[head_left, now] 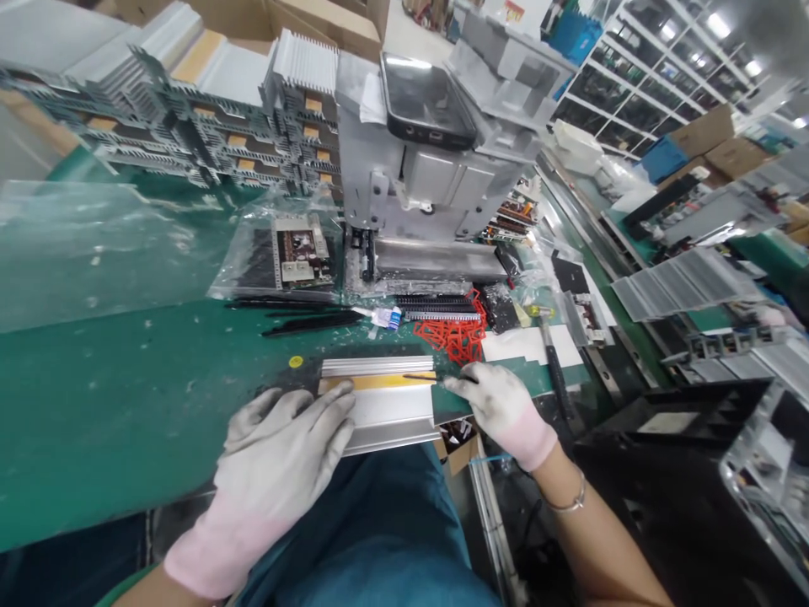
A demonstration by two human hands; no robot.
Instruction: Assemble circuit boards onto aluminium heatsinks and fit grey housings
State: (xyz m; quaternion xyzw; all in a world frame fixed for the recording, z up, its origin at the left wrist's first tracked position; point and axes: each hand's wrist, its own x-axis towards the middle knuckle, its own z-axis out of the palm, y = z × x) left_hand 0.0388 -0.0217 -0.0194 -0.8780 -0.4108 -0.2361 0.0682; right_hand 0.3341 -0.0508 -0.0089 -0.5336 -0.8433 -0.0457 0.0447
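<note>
A silver metal profile point(395, 409) with a yellow-orange strip point(372, 382) along it lies at the table's front edge. My left hand point(284, 447), in a white and pink glove, rests on its left end, fingers wrapped over that end. On the right, my gloved right hand point(496, 405) pinches a thin dark tool point(420, 377), whose tip reaches over the right end of the strip. What lies under my left palm is hidden.
Red clips point(455, 337), a white tube with a blue cap point(385, 317) and black strips point(316, 320) lie beyond the profile. A hammer point(554, 362) is to the right. Stacked heat sinks point(233, 110) and a metal fixture holding a phone point(430, 101) stand behind.
</note>
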